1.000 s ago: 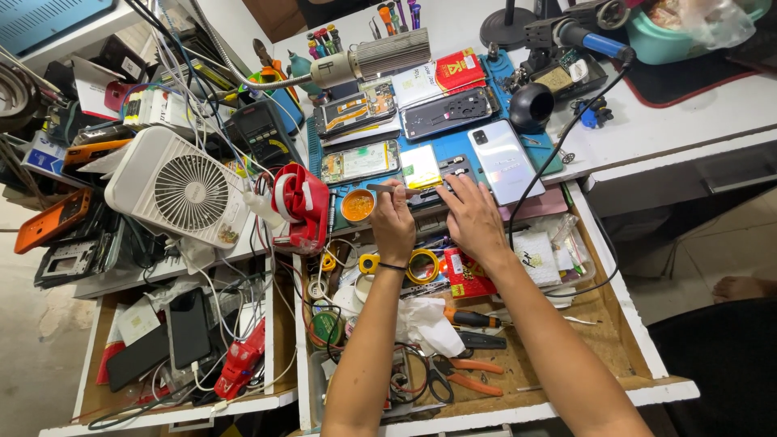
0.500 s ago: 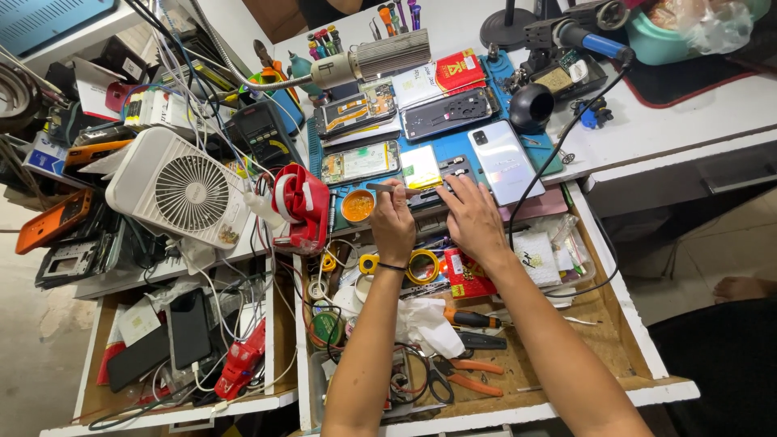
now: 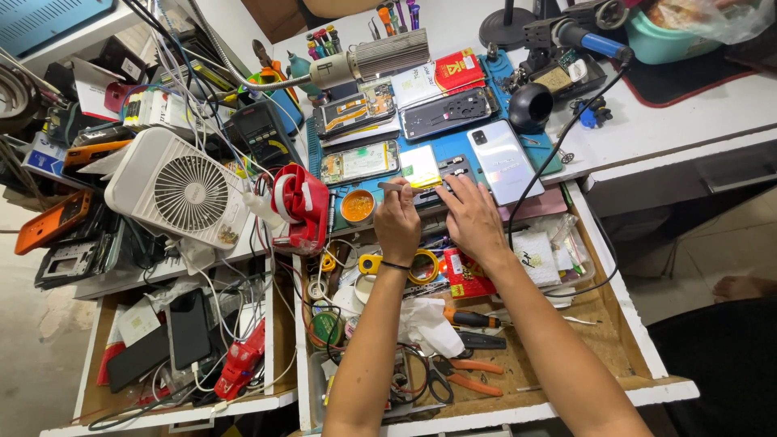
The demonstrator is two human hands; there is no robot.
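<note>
Phone repair bench, work looks mid-way: several phones lie opened on the blue mat, one opened phone with its insides showing far left of the hands, a loose white back cover lying just right of the work spot, nothing reassembled as far as I can judge. Part in hand not seated yet.

Left hand is closed in a pinch, thumb and fingers gripping a small flat grey part held just above the near edge of the mat. Exact kind of part is too small to tell (thin strip or small plate). Black band on that wrist.

Right hand is mostly open, fingers spread and pressed down on a dark phone frame at the near edge of the mat, holding nothing that shows, just steadying.

Around: orange cup just left of the left hand, red tape dispenser further left, white fan at far left, yellow tape roll and pliers in the open drawer near the person.
</note>
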